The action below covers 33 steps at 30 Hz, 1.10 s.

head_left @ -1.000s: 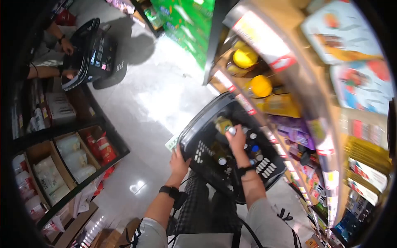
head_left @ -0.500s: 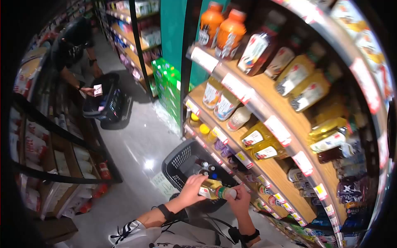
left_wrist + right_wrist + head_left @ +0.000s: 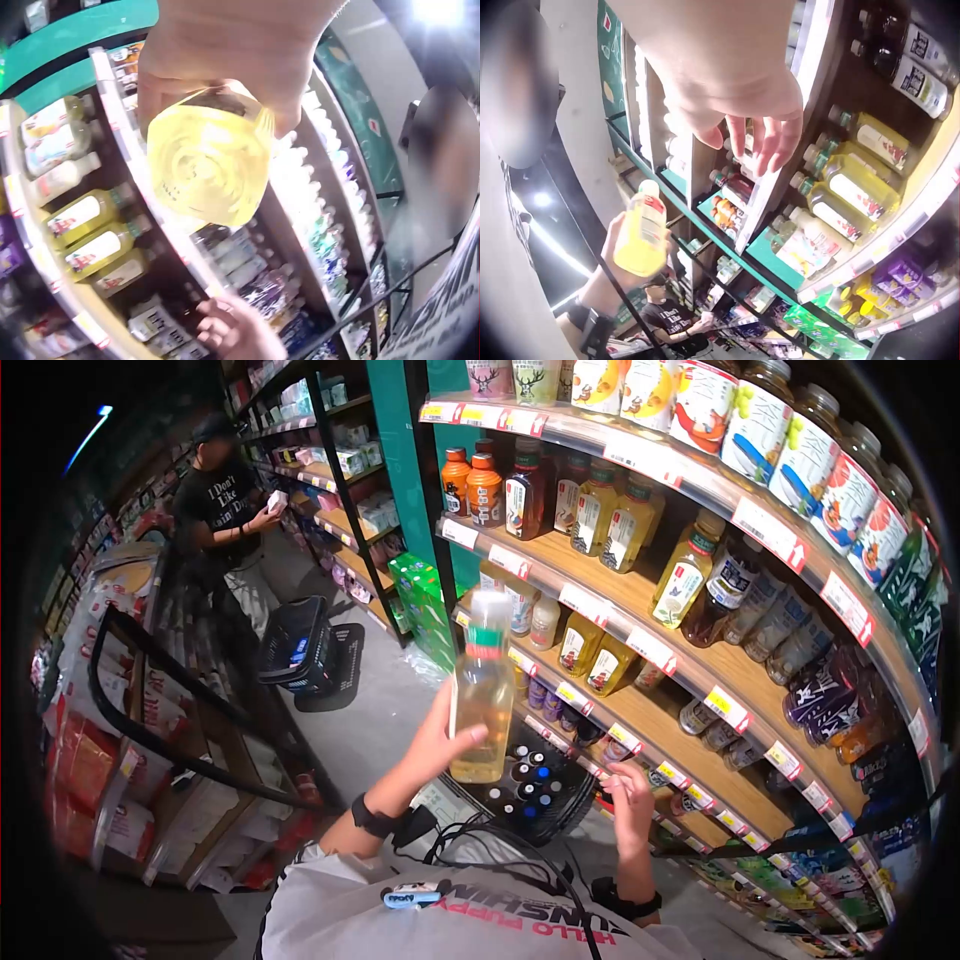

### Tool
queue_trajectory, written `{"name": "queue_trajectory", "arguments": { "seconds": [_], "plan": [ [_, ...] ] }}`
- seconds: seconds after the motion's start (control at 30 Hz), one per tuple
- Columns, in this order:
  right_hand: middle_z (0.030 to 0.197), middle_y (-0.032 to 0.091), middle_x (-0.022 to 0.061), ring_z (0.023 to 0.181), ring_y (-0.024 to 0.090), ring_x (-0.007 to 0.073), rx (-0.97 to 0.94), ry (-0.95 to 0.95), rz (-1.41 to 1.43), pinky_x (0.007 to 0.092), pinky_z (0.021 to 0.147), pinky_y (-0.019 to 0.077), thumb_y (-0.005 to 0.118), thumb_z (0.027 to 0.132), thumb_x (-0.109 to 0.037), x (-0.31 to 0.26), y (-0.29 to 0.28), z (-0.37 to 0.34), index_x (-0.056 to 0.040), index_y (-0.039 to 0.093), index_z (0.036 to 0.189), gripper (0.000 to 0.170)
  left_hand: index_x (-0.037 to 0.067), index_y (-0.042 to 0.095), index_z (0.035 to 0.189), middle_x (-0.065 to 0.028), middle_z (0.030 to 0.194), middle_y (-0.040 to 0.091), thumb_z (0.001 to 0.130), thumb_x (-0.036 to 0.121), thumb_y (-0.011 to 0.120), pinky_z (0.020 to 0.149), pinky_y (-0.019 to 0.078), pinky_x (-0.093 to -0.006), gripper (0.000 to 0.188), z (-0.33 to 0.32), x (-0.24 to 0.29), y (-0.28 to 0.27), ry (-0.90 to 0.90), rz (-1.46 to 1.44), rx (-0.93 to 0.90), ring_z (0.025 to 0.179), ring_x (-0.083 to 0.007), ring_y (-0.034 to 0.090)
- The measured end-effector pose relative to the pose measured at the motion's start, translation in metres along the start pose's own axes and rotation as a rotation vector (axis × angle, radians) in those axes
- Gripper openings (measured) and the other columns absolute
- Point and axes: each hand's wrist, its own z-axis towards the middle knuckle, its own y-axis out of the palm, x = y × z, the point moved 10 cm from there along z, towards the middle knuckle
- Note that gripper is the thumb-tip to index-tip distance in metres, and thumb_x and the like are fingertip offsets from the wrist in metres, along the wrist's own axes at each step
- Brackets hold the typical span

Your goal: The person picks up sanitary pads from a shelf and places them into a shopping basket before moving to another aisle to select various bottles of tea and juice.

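My left hand [image 3: 438, 748] grips a clear bottle of pale yellow drink [image 3: 484, 705], held upright in front of my chest. It has a green neck band and a whitish cap. From below, the left wrist view shows the bottle's base [image 3: 206, 169] beneath the hand. My right hand [image 3: 630, 805] is raised beside the shelf, apart from the bottle, with its fingers loosely bent and nothing in them. Those relaxed fingers [image 3: 767, 146] hang down in the right wrist view. Below the bottle, a black shopping basket [image 3: 575, 815] holds several dark bottles with white or blue caps.
Drink shelves [image 3: 600, 585] curve along my right, stocked with bottles behind price tags. Similar yellow bottles [image 3: 685, 575] stand on the middle tier. Packaged goods fill a low rack [image 3: 180, 760] on the left. Farther up the aisle, a person [image 3: 225, 510] stands beside another basket [image 3: 297, 645].
My right hand first held the bottle inside the basket, then both hands held it, tilted, above. Now the left hand alone holds it upright and higher; the right has let go.
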Motion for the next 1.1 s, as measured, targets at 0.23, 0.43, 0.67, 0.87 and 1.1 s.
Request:
{"name": "queue_trajectory", "arguments": {
  "seconds": [0.23,0.43,0.67,0.87,1.1],
  "plan": [
    [0.087,0.061,0.0059,0.076,0.057,0.0100,0.040,0.039,0.077,0.0219,0.069,0.0449,0.052,0.088,-0.006,0.000,-0.036,-0.029,0.0017,0.056,0.099,0.015,-0.004,0.039,0.124,-0.0209,0.108,0.054,0.077,0.055,0.045,0.079,0.0488,-0.0395,0.075,-0.006,0.056,0.055,-0.074,-0.660,-0.380,0.096,-0.0299,0.058],
    [0.092,0.061,0.0066,0.084,0.058,0.0115,-0.102,-0.121,0.078,0.0247,0.073,0.0479,0.052,0.087,-0.005,-0.072,-0.023,-0.008,0.0009,0.057,0.100,0.015,-0.003,0.037,0.125,-0.0216,0.105,0.053,0.070,0.061,0.049,0.075,0.0489,-0.0390,0.085,-0.028,0.105,0.108,0.041,-0.712,-0.518,0.091,-0.0324,0.057],
    [0.124,0.046,0.0145,0.117,0.043,0.0205,-0.313,-0.401,0.351,0.0332,0.094,0.0395,0.058,0.085,-0.012,-0.191,0.040,-0.011,0.0007,0.028,0.134,0.059,0.006,0.029,0.134,-0.0149,0.123,0.044,0.062,0.018,0.076,0.087,0.0441,-0.0343,0.087,-0.015,0.165,0.106,0.548,0.345,0.130,0.106,-0.0263,0.052],
    [0.117,0.051,0.0100,0.105,0.052,0.0172,-0.282,-0.215,0.336,0.0293,0.085,0.0443,0.052,0.089,-0.024,-0.167,0.063,0.027,-0.0008,0.036,0.128,0.048,0.010,0.025,0.137,-0.0202,0.113,0.042,0.056,0.019,0.078,0.086,0.0409,-0.0428,0.097,-0.007,0.145,0.131,0.554,0.869,0.184,0.102,-0.0382,0.047],
    [0.107,0.057,0.0072,0.091,0.060,0.0139,-0.299,0.098,0.584,0.0259,0.068,0.0517,0.047,0.092,-0.031,-0.132,0.066,0.053,-0.0019,0.045,0.118,0.039,0.010,0.015,0.141,-0.0223,0.118,0.036,0.054,0.022,0.079,0.094,0.0341,-0.0431,0.108,0.020,0.119,0.121,0.460,0.670,-0.142,0.110,-0.0401,0.040]
  ]
}}
